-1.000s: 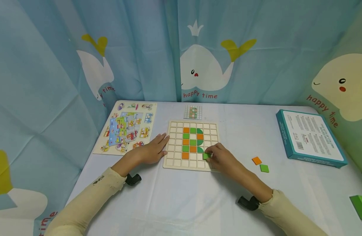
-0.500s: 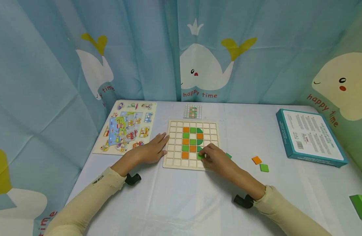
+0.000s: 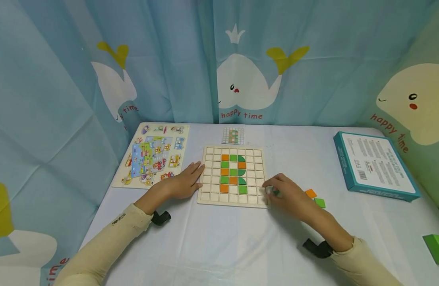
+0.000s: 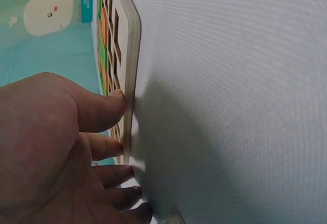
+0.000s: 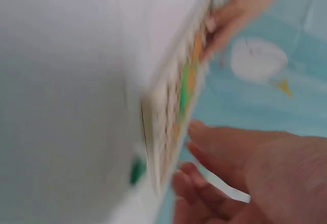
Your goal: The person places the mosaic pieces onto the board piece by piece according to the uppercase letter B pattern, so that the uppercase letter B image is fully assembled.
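A wooden grid board point(image 3: 255, 205) lies mid-table with orange, light green and dark green pieces forming a pattern. My left hand point(image 3: 180, 184) rests at the board's left edge; in the left wrist view its thumb point(image 4: 110, 110) touches the rim. Over the right edge hovers my right hand point(image 3: 291, 198), its fingers loosely bent and holding nothing. Beneath it a small dark green piece point(image 5: 137, 171) lies on the table, apart from the fingers in the blurred right wrist view. A light green square point(image 3: 242, 189) sits in a lower cell of the pattern.
An orange square point(image 3: 310, 193) and a green square point(image 3: 320, 203) lie right of the right hand. Behind the board is a pattern card point(image 3: 233, 136). A picture puzzle board point(image 3: 120, 183) lies left, a teal box point(image 3: 380, 167) right, a green block point(image 3: 436, 248) at far right.
My right hand set the light green square into the board below a dark green piece, let go and moved right to the loose dark green piece. The left hand has stayed put.
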`<act>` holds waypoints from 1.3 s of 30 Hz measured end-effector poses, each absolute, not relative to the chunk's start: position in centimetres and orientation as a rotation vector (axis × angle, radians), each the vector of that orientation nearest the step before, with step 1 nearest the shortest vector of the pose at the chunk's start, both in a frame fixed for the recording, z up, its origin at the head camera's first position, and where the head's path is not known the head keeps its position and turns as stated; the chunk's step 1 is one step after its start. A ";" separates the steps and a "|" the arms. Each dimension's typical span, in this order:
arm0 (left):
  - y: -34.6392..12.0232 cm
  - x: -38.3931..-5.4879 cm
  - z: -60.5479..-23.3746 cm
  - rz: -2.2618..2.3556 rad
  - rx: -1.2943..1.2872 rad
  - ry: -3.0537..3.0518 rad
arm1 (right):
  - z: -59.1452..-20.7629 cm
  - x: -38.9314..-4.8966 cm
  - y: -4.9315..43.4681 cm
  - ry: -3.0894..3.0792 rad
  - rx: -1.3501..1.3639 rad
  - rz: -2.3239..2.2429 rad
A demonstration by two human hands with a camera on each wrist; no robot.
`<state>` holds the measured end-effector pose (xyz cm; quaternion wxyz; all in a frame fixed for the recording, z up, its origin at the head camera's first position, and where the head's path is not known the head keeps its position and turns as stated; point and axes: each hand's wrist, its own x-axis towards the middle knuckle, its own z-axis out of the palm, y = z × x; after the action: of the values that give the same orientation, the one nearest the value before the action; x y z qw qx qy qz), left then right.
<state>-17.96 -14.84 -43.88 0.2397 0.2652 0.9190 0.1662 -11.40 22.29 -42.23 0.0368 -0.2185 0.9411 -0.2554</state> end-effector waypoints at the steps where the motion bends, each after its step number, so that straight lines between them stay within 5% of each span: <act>1: -14.8 -17.9 -43.9 0.455 0.725 2.515 | -41.9 -11.2 23.2 2.897 -0.649 -0.760; 10: -14.9 -17.8 -43.8 0.449 0.711 2.516 | -41.0 -9.2 31.3 2.841 -0.319 -0.553; 19: -14.9 -17.9 -43.9 0.441 0.713 2.516 | -42.9 -8.9 34.5 2.807 -0.231 -0.659; 39: -14.9 -17.9 -44.0 0.446 0.733 2.524 | -44.4 -9.0 30.6 2.935 -0.381 -0.770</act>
<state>-17.86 -14.91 -43.97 0.2355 0.2673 0.9201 0.1627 -9.03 30.60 -44.43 0.0415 -0.1246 0.9589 -0.2517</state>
